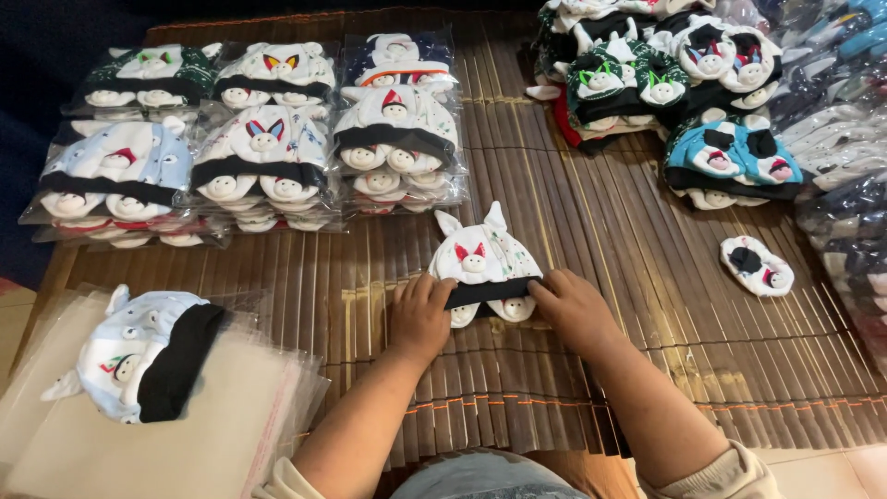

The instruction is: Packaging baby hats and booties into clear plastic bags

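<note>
A white baby hat set (483, 259) with two ears, a small face and a black band lies on the bamboo mat (601, 240) in front of me. Little booties peek out under its black band. My left hand (420, 316) presses the set's lower left corner. At the band's right end rests my right hand (573, 310), fingers on the edge. Both hands touch the set flat on the mat rather than lifting it.
Bagged hat sets (268, 139) lie stacked in rows at the back left. Unbagged sets (665, 83) are piled at the back right, one blue (730, 157). A loose bootie pair (758, 265) lies right. A pale blue hat (139, 356) sits on clear plastic bags (212, 434).
</note>
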